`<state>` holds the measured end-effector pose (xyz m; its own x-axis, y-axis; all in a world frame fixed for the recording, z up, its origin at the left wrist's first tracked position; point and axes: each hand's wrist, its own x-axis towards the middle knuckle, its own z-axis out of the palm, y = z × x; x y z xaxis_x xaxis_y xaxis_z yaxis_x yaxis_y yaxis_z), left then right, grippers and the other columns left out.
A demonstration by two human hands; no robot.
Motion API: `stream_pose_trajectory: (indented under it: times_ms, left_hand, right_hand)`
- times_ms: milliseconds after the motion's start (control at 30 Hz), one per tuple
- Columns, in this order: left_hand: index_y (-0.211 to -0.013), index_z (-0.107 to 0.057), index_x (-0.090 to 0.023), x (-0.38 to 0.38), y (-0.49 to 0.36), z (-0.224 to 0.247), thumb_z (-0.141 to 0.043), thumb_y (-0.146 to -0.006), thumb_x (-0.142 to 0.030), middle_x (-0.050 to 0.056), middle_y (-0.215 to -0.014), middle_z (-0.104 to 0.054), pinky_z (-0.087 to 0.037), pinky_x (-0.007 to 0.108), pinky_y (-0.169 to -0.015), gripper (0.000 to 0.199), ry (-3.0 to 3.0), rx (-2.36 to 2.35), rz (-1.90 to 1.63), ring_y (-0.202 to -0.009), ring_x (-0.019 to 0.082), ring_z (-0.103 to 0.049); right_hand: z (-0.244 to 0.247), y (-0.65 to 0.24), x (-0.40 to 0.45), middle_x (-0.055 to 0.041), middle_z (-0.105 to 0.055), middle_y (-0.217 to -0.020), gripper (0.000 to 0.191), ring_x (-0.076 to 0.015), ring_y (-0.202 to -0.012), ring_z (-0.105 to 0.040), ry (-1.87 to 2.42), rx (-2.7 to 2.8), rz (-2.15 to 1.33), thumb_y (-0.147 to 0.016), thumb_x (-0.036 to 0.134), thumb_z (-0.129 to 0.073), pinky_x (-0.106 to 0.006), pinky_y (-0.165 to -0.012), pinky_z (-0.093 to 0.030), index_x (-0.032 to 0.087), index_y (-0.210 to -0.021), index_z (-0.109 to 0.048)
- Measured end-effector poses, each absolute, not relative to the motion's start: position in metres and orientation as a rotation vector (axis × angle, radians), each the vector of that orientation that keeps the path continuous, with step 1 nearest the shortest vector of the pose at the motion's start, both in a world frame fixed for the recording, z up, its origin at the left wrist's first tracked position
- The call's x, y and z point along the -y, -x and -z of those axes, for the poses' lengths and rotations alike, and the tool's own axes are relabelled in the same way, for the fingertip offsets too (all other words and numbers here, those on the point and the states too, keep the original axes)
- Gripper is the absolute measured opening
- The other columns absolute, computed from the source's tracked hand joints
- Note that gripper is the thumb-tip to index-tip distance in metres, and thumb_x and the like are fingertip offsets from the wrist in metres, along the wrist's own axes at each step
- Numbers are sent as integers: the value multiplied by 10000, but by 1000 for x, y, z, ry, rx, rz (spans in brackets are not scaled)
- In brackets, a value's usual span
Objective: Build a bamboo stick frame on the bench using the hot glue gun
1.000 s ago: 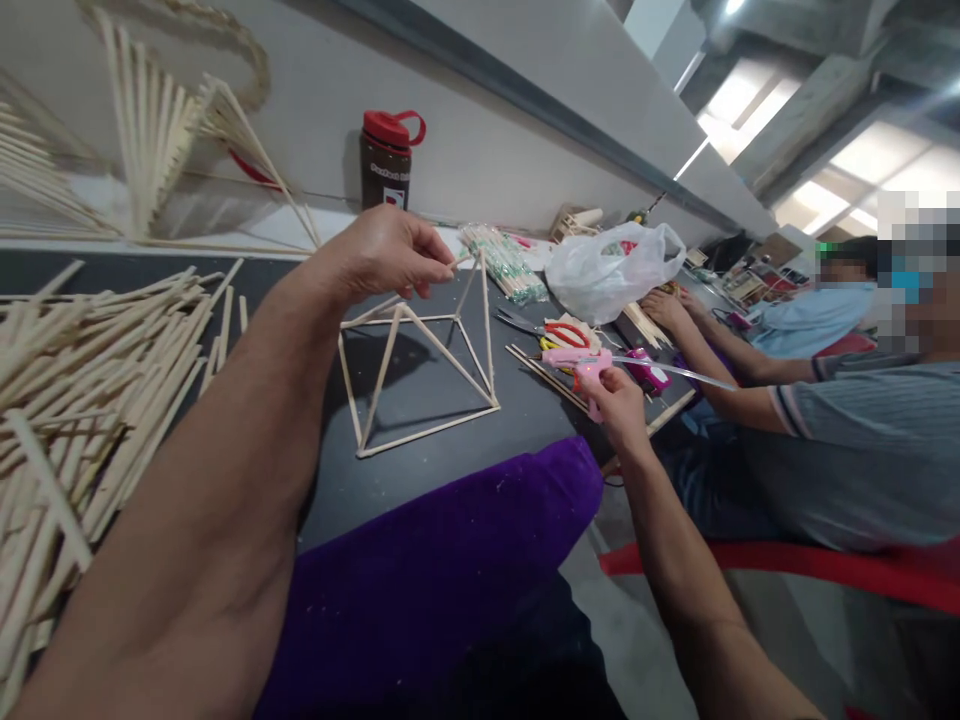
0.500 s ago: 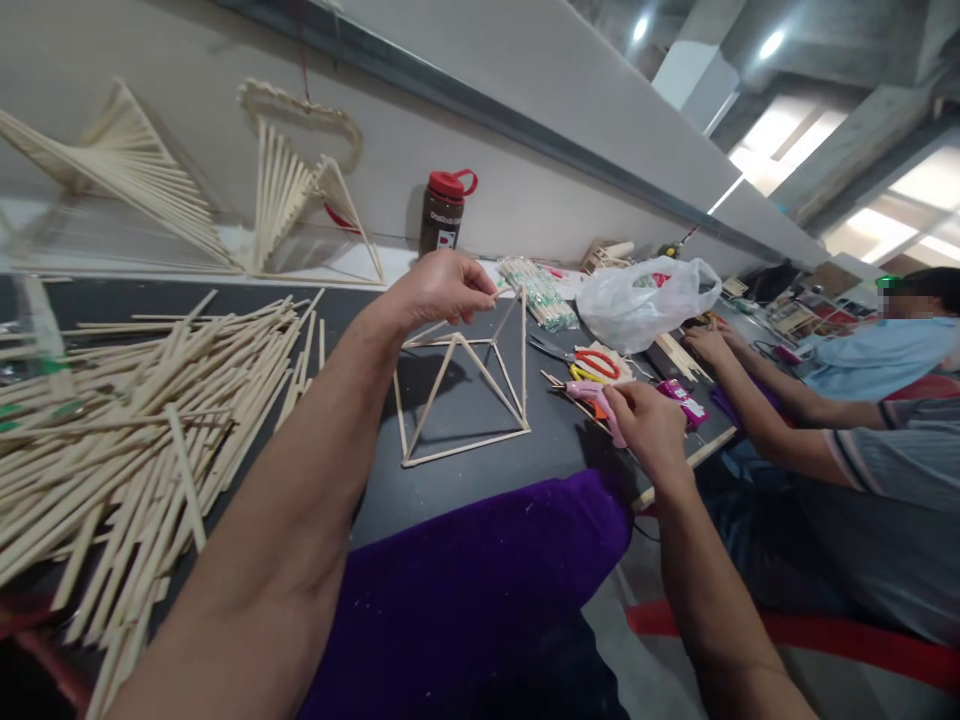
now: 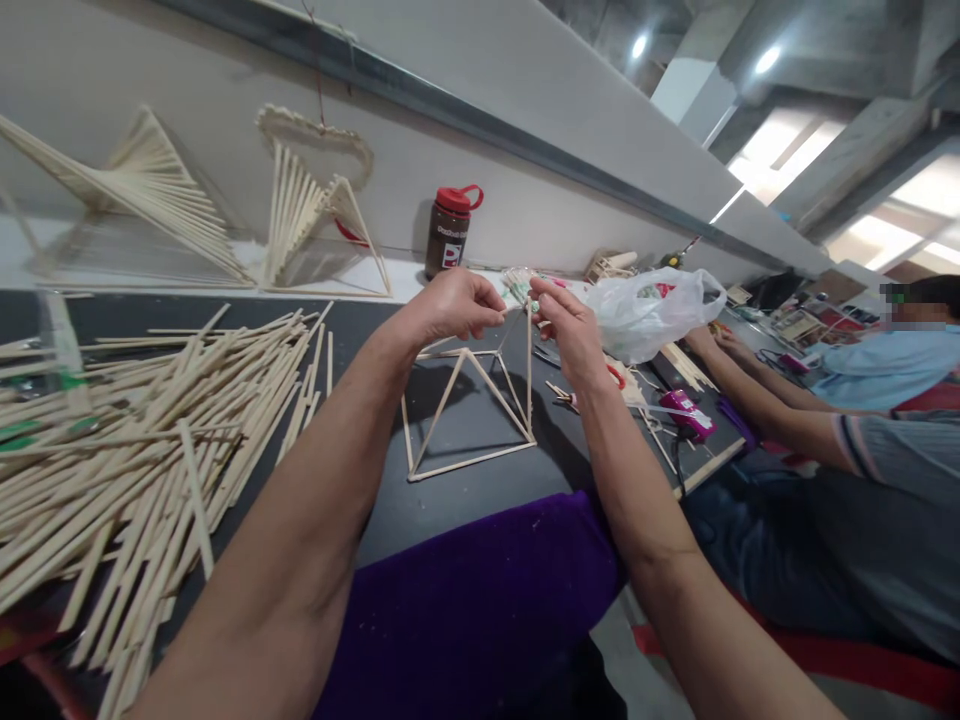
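Observation:
A frame of thin wooden sticks (image 3: 472,466) stands on the dark tabletop, with triangular sides rising from its base. My left hand (image 3: 466,305) is pinched at the frame's upper right, on a stick mostly hidden by the fingers. Opposite it, my right hand (image 3: 564,325) has its thumb and fingers closed at the top of the upright stick (image 3: 529,370). The fingertips of both hands are close together but apart. Behind my right wrist lies a glue gun (image 3: 564,398), only its nozzle end showing. A purple cloth (image 3: 480,590) covers my lap.
A large pile of loose sticks (image 3: 150,450) fills the left side. Finished stick models (image 3: 172,210) stand by the wall, near a red-lidded bottle (image 3: 448,235). To the right are a plastic bag (image 3: 652,315), a purple box (image 3: 686,415) and a co-worker's arm (image 3: 772,390).
My right hand has let go of the pink glue gun, leaving it on the table, and moved up and left to the frame's top. My left hand stays pinched there.

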<state>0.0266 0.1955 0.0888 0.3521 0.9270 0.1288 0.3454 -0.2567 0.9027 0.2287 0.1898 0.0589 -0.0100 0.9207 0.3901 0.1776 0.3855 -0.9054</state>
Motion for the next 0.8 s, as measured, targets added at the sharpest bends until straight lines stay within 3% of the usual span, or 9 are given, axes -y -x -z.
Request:
stream_pose_trajectory:
  times_ms: [200,800]
  left_hand:
    - [-803,-719,-124,-195,-26,-89,-695,-815,-69,13,-635,-642,-427,222,-486,61,-1792,-1123,-902,-514,96,-584]
    - [-826,-760,-132,-198,-21,-81,-719,-784,-104,18,-609,-659,-415,196,-478,65,-1838,-1103,-950,-509,106,-601]
  right_hand:
    - [-53,-219,-191,-2,-717,-839,282,-107,-677,-557,964,1443,-745,-782,396,-714,-239,-545,-450,245,-1004,-797]
    - [-51,-212,-184,21,-673,-720,257,-94,-594,-502,981,1435,-641,-772,404,-745,-237,-525,-424,229,-951,-803]
